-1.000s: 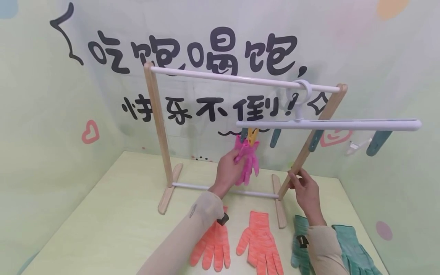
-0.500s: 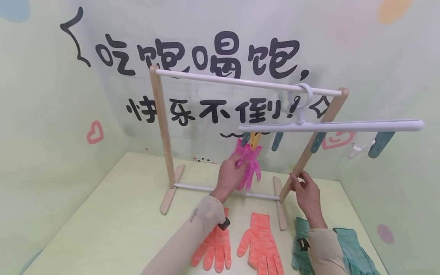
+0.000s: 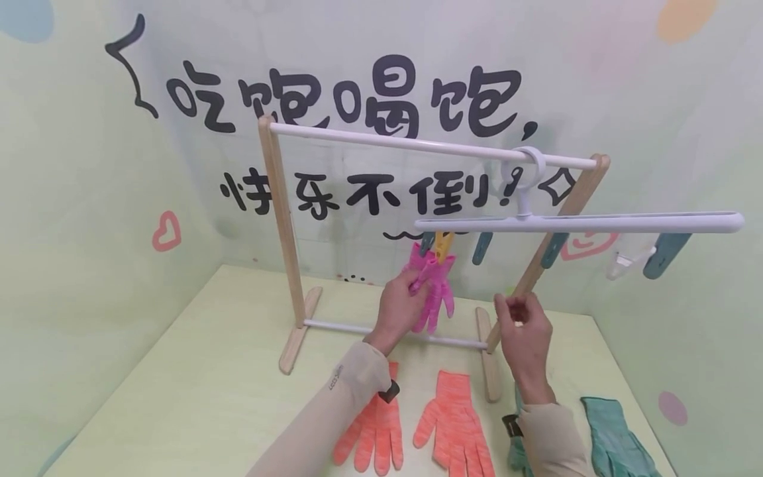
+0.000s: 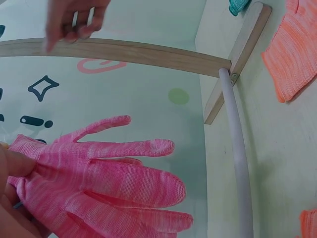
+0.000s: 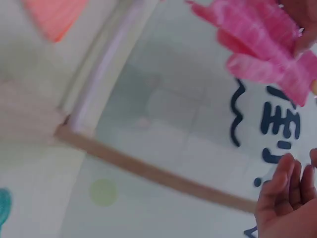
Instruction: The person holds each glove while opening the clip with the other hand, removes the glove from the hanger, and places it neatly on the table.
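My left hand [image 3: 402, 308] pinches a pink knitted glove [image 3: 441, 298] near its cuff. A yellow clothespin [image 3: 443, 246] and a dark teal clothespin [image 3: 426, 244] meet the cuff, under the left end of a white hanger [image 3: 626, 222]. In the left wrist view the glove's fingers [image 4: 129, 183] spread out past my thumb. My right hand [image 3: 527, 338] is beside the rack's right wooden post [image 3: 530, 277], fingers loosely curled with nothing in them. The right wrist view shows that hand [image 5: 292, 203] with its palm partly turned up.
The hanger hooks over the rack's top rod [image 3: 381, 140] and sticks out toward me, with more teal clips [image 3: 554, 250] and a clear clip [image 3: 626, 263]. On the table [image 3: 191, 391] lie two orange gloves [image 3: 456, 424] and teal gloves [image 3: 616, 434], one mostly under my right sleeve.
My right hand has let go of the right post and moved slightly toward me and left. My left hand keeps its pinch on the pink glove. The head view has shifted slightly.
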A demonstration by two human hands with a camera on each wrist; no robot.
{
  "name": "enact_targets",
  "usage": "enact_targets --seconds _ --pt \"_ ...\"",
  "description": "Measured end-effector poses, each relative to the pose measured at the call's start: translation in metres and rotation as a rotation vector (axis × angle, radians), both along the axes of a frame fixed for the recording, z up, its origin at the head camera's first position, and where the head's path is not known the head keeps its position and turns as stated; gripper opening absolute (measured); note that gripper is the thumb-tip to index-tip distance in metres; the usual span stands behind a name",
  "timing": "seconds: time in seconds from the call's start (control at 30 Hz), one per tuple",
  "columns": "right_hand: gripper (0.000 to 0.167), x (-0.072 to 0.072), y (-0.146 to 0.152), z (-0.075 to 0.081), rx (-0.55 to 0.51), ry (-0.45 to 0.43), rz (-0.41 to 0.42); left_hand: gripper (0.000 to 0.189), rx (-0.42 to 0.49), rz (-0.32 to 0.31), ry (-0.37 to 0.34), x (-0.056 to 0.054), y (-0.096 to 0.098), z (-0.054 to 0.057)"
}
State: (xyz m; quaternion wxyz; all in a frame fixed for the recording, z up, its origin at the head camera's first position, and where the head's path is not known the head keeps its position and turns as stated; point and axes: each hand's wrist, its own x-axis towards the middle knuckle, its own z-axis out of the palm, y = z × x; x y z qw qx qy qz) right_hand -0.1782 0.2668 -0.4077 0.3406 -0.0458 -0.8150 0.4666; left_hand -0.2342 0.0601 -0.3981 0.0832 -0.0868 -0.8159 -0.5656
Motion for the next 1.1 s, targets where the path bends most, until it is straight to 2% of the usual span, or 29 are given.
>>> enact_targets --seconds 0.13,0.3,0.53,0.67,0.83,1.1 --pt "0.025 -0.009 -0.015 0.02 -0.04 -0.053 0.143 0.013 0.002 -0.003 -0.011 0.001 -0.001 0.0" --pt "0.038 -0.027 -0.03 0.044 -0.09 -0.145 0.317 0.012 0.004 -0.004 -0.015 0.002 -0.002 -0.001" --pt "0.049 -0.054 -0.04 0.062 -0.208 -0.258 0.498 0.02 0.022 -0.016 0.002 0.003 -0.003 -0.001" --pt "0.053 -0.06 -0.042 0.067 -0.247 -0.287 0.555 0.02 0.033 -0.033 -0.006 0.004 -0.002 -0.001" --pt "0.055 -0.064 -0.045 0.069 -0.26 -0.311 0.576 0.011 0.047 -0.052 -0.022 0.007 -0.003 0.0" --pt "0.054 -0.066 -0.047 0.065 -0.331 -0.341 0.613 0.01 0.03 -0.057 -0.017 0.011 -0.004 -0.004"
